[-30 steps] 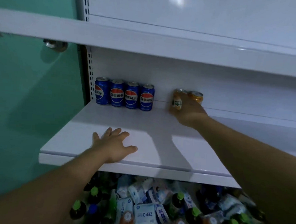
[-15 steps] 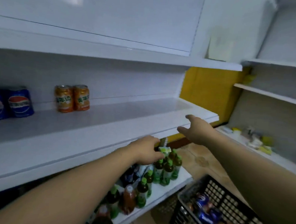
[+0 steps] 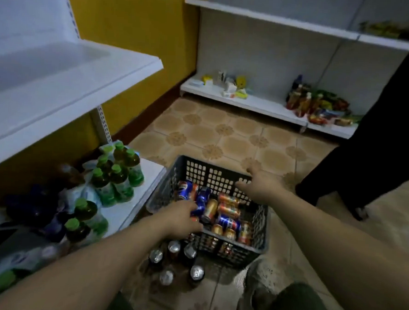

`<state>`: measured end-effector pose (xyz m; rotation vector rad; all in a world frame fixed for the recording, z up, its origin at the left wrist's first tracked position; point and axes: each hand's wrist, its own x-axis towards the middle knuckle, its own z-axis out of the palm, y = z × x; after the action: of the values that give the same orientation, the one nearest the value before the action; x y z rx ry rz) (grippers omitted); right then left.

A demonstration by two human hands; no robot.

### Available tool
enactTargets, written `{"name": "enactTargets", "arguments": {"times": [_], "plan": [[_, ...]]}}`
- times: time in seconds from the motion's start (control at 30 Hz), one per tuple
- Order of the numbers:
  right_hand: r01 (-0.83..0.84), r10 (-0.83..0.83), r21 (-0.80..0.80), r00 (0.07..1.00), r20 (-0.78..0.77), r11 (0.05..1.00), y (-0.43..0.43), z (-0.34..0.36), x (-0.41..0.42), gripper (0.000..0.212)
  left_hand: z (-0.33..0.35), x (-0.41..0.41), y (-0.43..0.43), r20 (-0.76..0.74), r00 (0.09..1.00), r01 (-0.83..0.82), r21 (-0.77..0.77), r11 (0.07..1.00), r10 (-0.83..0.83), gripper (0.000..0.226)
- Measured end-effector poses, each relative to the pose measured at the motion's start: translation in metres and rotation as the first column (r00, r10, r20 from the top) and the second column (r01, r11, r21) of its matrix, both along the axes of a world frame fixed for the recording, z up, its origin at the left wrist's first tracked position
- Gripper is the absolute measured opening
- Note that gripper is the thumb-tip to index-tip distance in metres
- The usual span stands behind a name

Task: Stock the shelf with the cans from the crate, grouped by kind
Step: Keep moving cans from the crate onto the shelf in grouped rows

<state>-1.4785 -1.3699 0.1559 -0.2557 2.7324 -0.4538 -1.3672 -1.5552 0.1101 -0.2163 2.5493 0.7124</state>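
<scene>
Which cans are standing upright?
The dark silver-topped cans on the tiled floor in front of the grey plastic crate; the blue cans and orange cans inside mostly lie on their sides.

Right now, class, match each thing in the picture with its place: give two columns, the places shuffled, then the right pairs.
1 bottles
2 upright cans
3 left hand
4 right hand

A over the crate's far wall
B on the floor before the crate
C on the low shelf
D at the crate's near left corner

Pairs: 1-C, 2-B, 3-D, 4-A
</scene>
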Motion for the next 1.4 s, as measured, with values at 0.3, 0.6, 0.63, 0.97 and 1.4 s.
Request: {"name": "enactTargets", "arguments": {"times": [0.3,0.6,0.63,0.97,1.4], "plan": [[0.067,-0.087,0.078,0.954,0.287,0.995,0.034,-0.169,-0.064,0.056,-0.143,-0.110,0.014,0.154,0.987,0.037,0.053,0.998,-0.045,0.037],[0.016,-0.046,0.070,0.886,0.461,0.997,0.017,-0.343,-0.130,0.058,-0.288,-0.195,0.031,0.430,0.900,0.005,0.156,0.988,-0.073,0.062],[0.011,-0.041,0.066,0.876,0.480,0.998,0.013,-0.360,-0.136,0.057,-0.302,-0.202,0.031,0.454,0.888,0.006,0.159,0.987,-0.078,0.066],[-0.143,0.065,0.118,0.863,0.501,0.983,-0.004,-0.472,-0.140,0.060,-0.413,-0.224,0.018,0.651,0.752,-0.010,0.169,0.986,-0.104,0.096],[-0.113,0.013,0.200,0.896,0.444,0.973,-0.023,-0.486,-0.133,0.064,-0.431,-0.222,0.012,0.659,0.748,-0.006,0.127,0.992,-0.080,0.095]]}}
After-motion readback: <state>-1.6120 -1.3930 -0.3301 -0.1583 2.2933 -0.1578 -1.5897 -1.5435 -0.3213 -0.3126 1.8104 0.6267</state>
